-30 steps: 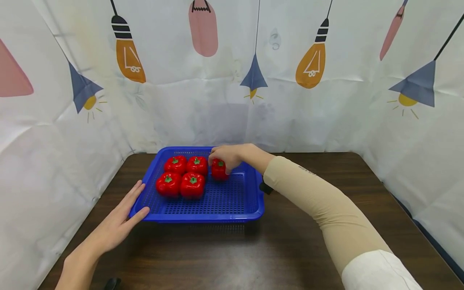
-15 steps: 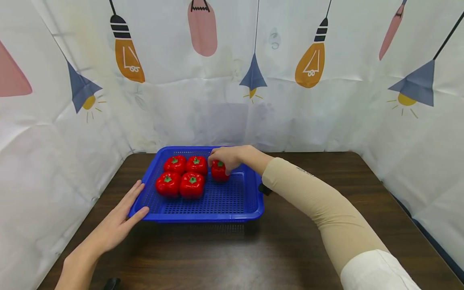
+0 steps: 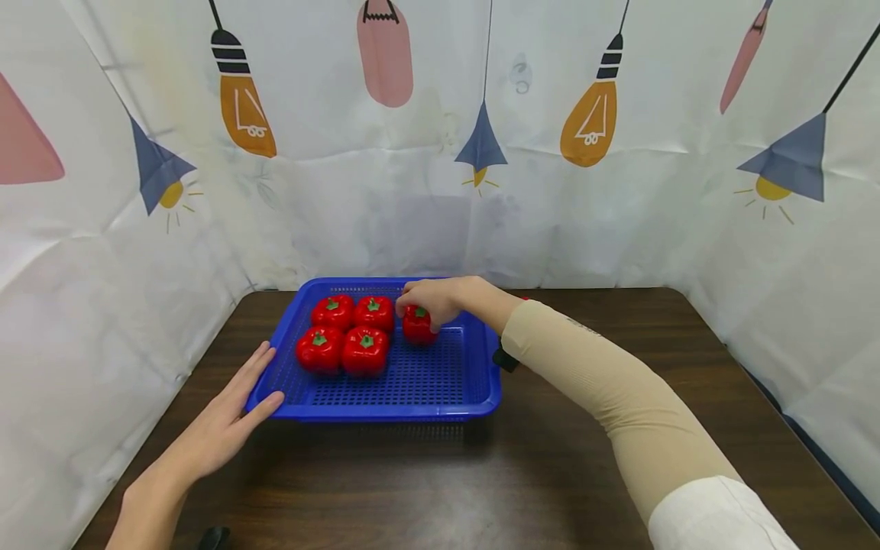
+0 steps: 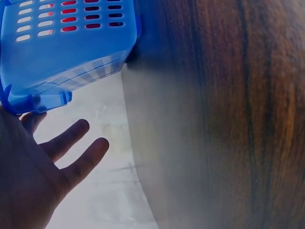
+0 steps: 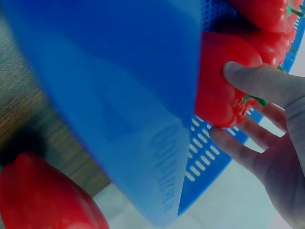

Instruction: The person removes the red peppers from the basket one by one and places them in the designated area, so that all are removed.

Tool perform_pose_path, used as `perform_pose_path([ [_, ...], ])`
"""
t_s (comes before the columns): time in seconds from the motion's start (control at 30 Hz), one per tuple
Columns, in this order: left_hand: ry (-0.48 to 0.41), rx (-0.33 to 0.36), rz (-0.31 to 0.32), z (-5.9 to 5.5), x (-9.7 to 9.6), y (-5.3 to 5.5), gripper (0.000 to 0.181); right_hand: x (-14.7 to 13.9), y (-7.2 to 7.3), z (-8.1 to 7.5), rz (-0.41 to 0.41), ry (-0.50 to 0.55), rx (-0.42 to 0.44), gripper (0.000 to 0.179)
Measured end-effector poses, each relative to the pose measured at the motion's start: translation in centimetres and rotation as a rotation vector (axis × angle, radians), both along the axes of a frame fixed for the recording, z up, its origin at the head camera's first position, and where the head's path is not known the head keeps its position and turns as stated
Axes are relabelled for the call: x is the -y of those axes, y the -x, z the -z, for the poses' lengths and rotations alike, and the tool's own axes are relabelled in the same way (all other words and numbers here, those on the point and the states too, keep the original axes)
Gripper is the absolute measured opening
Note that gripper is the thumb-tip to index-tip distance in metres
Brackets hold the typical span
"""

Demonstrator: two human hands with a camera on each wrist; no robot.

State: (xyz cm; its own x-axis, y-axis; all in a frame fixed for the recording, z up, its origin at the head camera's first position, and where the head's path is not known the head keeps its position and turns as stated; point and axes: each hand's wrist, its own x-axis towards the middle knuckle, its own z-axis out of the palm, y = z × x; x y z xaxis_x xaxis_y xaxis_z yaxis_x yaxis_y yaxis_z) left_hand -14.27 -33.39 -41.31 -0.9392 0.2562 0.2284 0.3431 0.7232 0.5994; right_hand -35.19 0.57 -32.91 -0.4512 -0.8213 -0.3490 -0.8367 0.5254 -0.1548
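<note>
A blue plastic basket [image 3: 426,413] stands on the dark wooden table, with several red bell peppers [image 3: 365,351] grouped at its left side. My right hand [image 3: 440,296] reaches over the basket's right side and holds another red bell pepper [image 5: 221,90] by its sides, thumb opposite the fingers. That pepper sits at the back middle, green stem up. My left hand [image 3: 218,428] touches the basket's left rim at the front corner, its fingers straight and spread. From below, the left wrist view shows the left hand [image 4: 47,162] beside the basket wall [image 4: 66,52].
Outside the basket on the right, one more red bell pepper [image 5: 43,195] lies on the table, mostly hidden by the right forearm in the head view. A small black object [image 3: 214,538] lies at the front left. White printed curtains [image 3: 426,221] surround the table.
Hardly anything moves. The right hand and its pepper stay at nearly the same spot in the basket, and the left hand keeps its place on the rim.
</note>
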Motion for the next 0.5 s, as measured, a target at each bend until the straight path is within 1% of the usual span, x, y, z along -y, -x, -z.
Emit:
perform_pose_path([
  [0.1,0.001,0.0,0.005,0.0,0.0,0.0,0.07,-0.2,-0.1,0.1,-0.006,0.0,0.016,0.059],
  [0.27,-0.004,0.002,0.007,0.1,0.0,0.0,0.07,-0.7,-0.4,-0.2,-0.013,0.007,0.015,0.058],
  [0.5,-0.002,-0.007,0.014,-0.1,0.2,0.0,0.07,-1.7,-1.2,-1.4,-0.009,0.036,0.03,0.056],
])
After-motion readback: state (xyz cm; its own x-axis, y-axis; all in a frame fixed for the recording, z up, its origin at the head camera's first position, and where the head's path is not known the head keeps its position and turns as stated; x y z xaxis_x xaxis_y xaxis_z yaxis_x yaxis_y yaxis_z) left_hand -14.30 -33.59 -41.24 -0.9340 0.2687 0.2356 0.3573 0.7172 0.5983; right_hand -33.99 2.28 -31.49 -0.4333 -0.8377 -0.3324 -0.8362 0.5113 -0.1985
